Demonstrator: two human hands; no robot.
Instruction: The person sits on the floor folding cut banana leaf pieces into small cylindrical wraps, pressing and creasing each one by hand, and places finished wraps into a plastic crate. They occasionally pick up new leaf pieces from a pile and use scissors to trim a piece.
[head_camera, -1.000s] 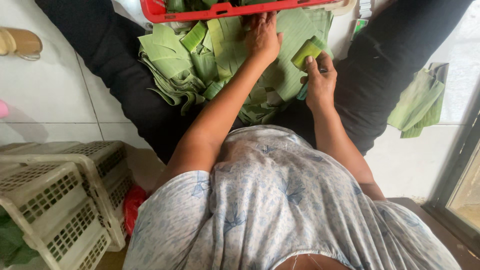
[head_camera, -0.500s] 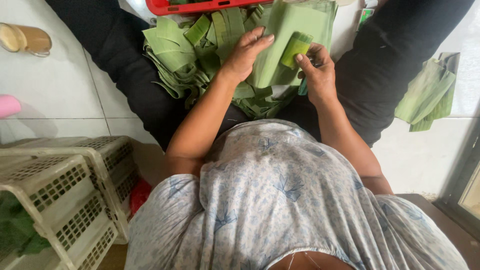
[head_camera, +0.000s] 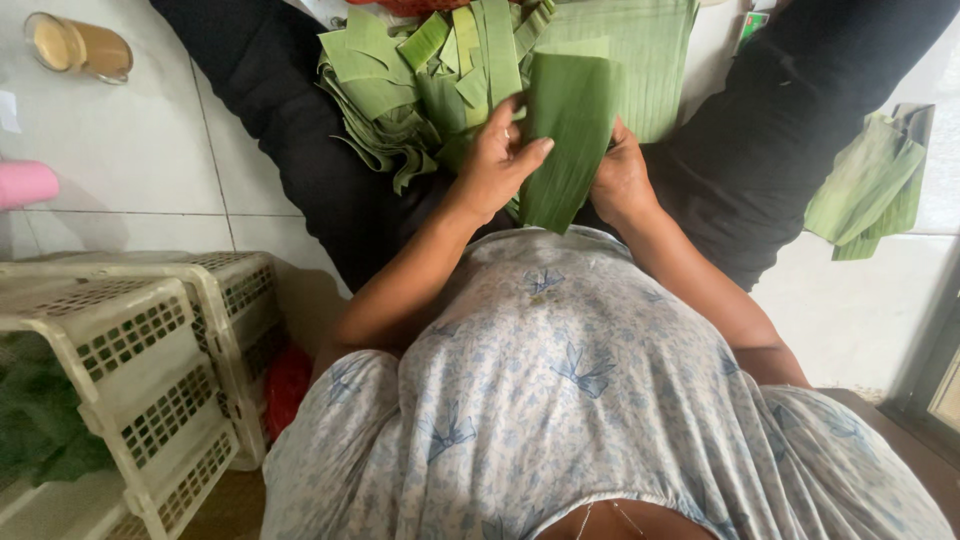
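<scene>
Your left hand (head_camera: 497, 160) and right hand (head_camera: 622, 180) both grip a folded green leaf (head_camera: 565, 135) upright between them above your lap, in front of the leaf pile (head_camera: 400, 95), with white baskets (head_camera: 150, 350) at your left.

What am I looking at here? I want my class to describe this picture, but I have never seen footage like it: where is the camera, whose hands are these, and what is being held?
The camera sits on a person's head and looks straight down, so the flowered blue garment at the bottom is their own body. Both bare hands reach forward over their lap. The left hand and right hand together hold one long green leaf strip, with fingers on either side of it. Beyond lies a pile of cut green leaf pieces. On the tiled floor stand a glass mug and cream plastic baskets.
</scene>
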